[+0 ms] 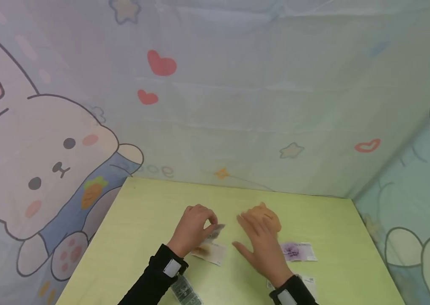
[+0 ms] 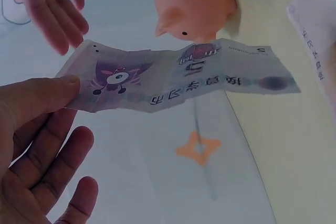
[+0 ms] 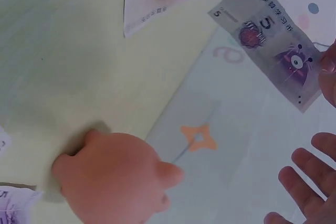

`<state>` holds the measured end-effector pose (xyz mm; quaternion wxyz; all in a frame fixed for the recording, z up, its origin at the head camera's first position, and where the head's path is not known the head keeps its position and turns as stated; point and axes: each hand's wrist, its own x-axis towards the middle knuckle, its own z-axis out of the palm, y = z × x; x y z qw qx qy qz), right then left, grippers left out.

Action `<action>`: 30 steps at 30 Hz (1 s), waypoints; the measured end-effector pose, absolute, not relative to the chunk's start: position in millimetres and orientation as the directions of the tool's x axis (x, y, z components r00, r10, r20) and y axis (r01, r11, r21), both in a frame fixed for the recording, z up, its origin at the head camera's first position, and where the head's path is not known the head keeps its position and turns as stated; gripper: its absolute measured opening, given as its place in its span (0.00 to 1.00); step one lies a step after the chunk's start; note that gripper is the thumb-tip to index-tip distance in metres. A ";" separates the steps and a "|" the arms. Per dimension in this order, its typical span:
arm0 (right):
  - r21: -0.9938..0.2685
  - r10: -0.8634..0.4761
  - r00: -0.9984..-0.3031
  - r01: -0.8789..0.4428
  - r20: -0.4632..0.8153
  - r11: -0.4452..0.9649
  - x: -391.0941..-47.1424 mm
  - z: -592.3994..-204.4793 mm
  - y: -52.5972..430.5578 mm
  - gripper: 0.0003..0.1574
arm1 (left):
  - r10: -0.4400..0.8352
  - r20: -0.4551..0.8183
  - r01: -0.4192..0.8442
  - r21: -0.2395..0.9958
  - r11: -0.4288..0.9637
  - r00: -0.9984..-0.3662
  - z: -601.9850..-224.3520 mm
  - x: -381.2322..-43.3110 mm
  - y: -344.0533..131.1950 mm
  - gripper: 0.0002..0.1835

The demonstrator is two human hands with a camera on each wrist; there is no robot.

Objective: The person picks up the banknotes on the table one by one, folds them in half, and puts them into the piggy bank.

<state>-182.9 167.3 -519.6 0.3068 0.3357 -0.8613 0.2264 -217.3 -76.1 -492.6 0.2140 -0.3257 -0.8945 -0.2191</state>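
Note:
My left hand [image 1: 197, 228] pinches one end of a play banknote [image 2: 173, 77] between thumb and fingers, above the table's middle. The note is pale purple, creased, and bears a 5 and a one-eyed cartoon. To its right, my right hand [image 1: 262, 250] is held with fingers extended and thumb apart, holding nothing. Just beyond that hand stands an orange-pink toy pig [image 3: 113, 182], partly covered by the fingers in the head view. Below the left hand lies a note with a brown patch [image 1: 211, 253].
On the yellow table [image 1: 337, 237], a purple note [image 1: 300, 251] lies right of my right hand. A pale note [image 1: 309, 284] is partly hidden by the right wrist. A dark green note [image 1: 186, 291] lies by the left sleeve. A cartoon-printed cloth [image 1: 238, 106] hangs behind the table.

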 end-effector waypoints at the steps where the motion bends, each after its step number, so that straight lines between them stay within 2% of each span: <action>1: -0.182 -0.445 -0.586 -0.720 0.677 0.670 -183.8 -518.3 166.2 0.39 | 0.495 0.521 0.680 0.256 0.687 -0.696 -492.7 -216.1 -73.8 0.10; 12: -0.155 -0.512 -0.584 -0.740 0.630 0.654 -186.8 -517.5 158.4 0.25 | 0.545 0.485 0.710 0.271 0.650 -0.684 -493.5 -206.9 -60.6 0.09; 22: -0.132 -0.517 -0.577 -0.737 0.632 0.662 -186.7 -519.9 155.3 0.09 | 0.552 0.475 0.717 0.304 0.627 -0.685 -494.9 -206.0 -56.9 0.08; 30: -0.202 -0.487 -0.602 -0.735 0.632 0.647 -189.5 -524.7 155.0 0.09 | 0.554 0.523 0.755 0.342 0.560 -0.648 -499.1 -206.9 -58.3 0.07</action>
